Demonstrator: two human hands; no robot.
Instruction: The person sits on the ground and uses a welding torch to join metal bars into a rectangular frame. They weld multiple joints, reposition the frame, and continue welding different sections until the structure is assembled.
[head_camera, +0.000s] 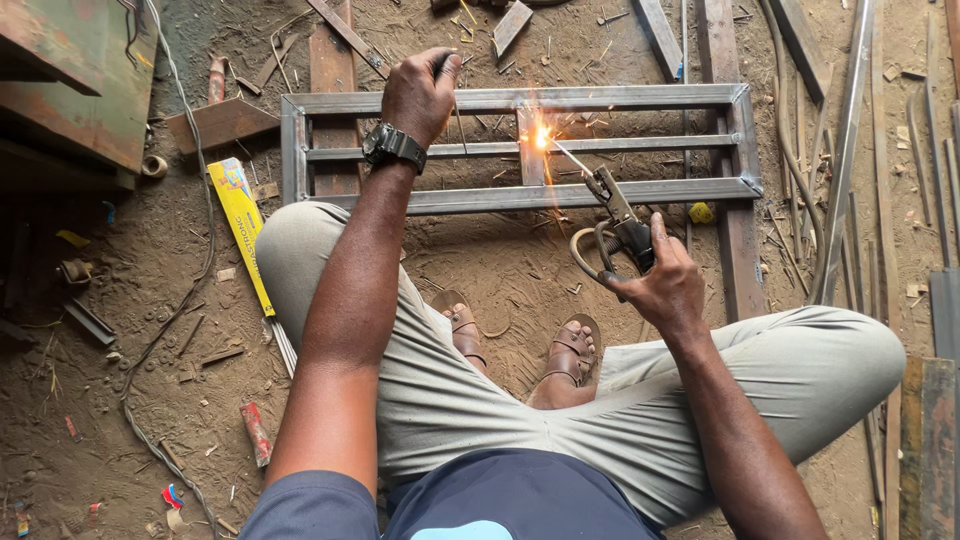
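Note:
A grey rectangular metal frame (640, 97) lies on the dirt floor in front of my knees. My right hand (667, 285) grips a welding electrode holder (622, 215) whose rod touches a short upright bar of the frame, where bright orange sparks (541, 135) flare. My left hand (420, 92), with a black wristwatch (392, 145) on the wrist, is raised over the frame's top left rail and closed around a small dark object I cannot make out.
A long yellow box of welding rods (240, 225) lies by my left knee. Rusty steel plates (70, 80) sit at top left. Metal strips and bars (845, 160) lie along the right. A cable (190, 290) runs down the left floor among scraps.

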